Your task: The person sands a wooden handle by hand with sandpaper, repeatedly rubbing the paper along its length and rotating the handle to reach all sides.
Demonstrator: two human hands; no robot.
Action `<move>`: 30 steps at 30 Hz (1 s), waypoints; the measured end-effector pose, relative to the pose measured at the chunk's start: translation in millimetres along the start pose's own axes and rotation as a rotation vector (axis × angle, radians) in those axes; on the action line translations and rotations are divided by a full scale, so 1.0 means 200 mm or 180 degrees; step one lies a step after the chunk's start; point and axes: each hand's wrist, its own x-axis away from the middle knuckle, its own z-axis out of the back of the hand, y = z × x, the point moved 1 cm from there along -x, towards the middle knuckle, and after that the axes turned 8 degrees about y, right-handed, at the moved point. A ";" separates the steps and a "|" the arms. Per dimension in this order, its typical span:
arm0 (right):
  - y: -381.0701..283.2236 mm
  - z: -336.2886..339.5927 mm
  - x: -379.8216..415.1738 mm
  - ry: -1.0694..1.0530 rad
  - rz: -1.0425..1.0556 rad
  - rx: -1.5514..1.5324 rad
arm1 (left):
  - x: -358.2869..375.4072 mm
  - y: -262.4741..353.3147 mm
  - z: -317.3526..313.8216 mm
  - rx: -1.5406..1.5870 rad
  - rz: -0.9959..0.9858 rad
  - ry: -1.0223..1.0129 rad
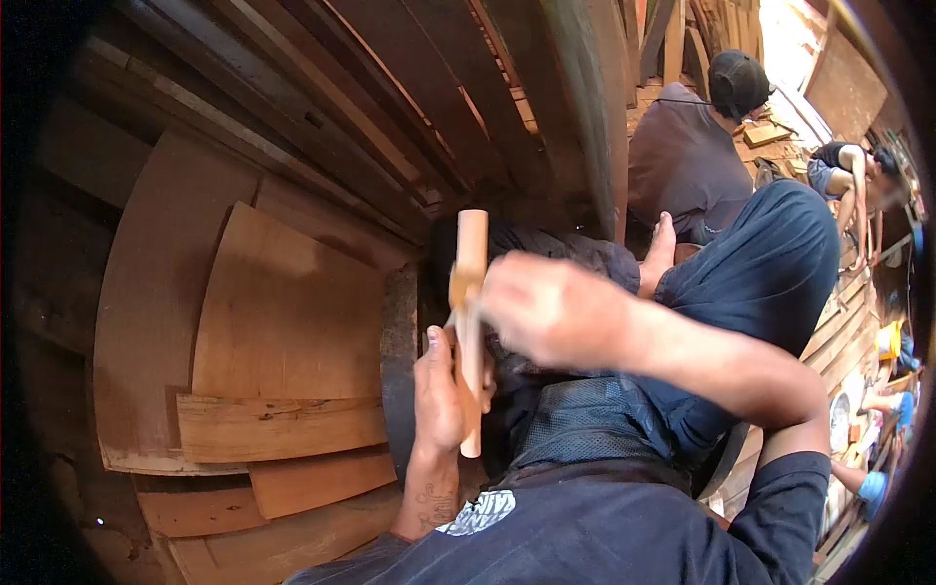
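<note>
A light, rounded wooden stick (472,234) stands lengthwise in front of my body. My left hand (439,395) is closed around its lower part, with the thumb up along the side. My right hand (536,304) is curled against the stick's middle from the right and is blurred by motion. At its fingertips a small yellowish-tan piece (462,286) lies against the stick; its kind is too smeared to tell. My curled fingers hide what my right hand grips.
Wooden boards (292,322) lie stacked on my left, and dark planks (409,88) lean ahead. A person in a dark cap (738,83) sits close by at the upper right. Another person (846,175) bends over farther right. My bent knee (780,234) rises on the right.
</note>
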 end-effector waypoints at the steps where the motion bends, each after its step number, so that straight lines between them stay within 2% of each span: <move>1: -0.06 -0.04 0.02 -0.0152 0.0049 -0.0153 | 0.00 0.01 0.00 -0.0063 0.0028 0.0186; 3: -0.07 -0.04 0.02 -0.0274 0.0013 -0.0373 | 0.00 0.01 0.00 -0.0056 -0.0010 0.0372; 6: 0.10 0.01 -0.01 -0.0097 -0.0228 0.0467 | 0.01 0.02 -0.02 -0.0358 0.0155 0.0141; 7: 0.16 0.04 -0.03 -0.0331 -0.0443 0.0853 | 0.01 0.02 -0.03 -0.0353 0.0098 -0.0006; 9: 0.19 0.04 -0.03 -0.0150 -0.0405 0.0757 | 0.01 0.03 -0.03 -0.0416 0.0074 0.0004; 11: 0.08 0.00 0.00 -0.0052 -0.0167 0.0508 | 0.00 0.02 0.00 -0.0138 0.0191 0.0076; 13: -0.06 -0.06 0.04 -0.0311 -0.0159 -0.0170 | -0.01 0.01 0.03 -0.0167 0.0014 0.0130; 15: -0.07 -0.04 0.04 -0.0265 -0.0029 -0.0042 | -0.01 0.00 0.03 -0.0216 -0.0018 0.0256; 17: 0.02 -0.03 0.02 -0.0042 -0.0200 0.0289 | 0.00 0.01 0.03 -0.0538 0.0215 0.0105; 19: 0.12 0.01 -0.01 -0.0044 -0.0524 0.0641 | 0.02 0.03 -0.01 -0.0534 0.0095 -0.0045; 21: 0.13 0.00 -0.01 0.0132 -0.0535 0.0589 | 0.02 0.03 -0.01 -0.0491 0.0105 -0.0131; 23: 0.03 -0.03 0.02 -0.0022 -0.0233 0.0247 | -0.01 -0.01 0.02 -0.0049 0.0151 -0.0033; 25: -0.08 -0.08 0.04 -0.0041 0.0009 -0.0110 | -0.02 -0.01 0.04 -0.0119 -0.0064 0.0110; 27: -0.04 -0.03 0.02 -0.0035 0.0063 0.0101 | 0.01 0.01 0.02 -0.0243 0.0012 0.0131; 30: 0.16 0.04 -0.01 0.0138 -0.0397 0.0683 | 0.02 0.04 -0.02 -0.0585 -0.0003 -0.0172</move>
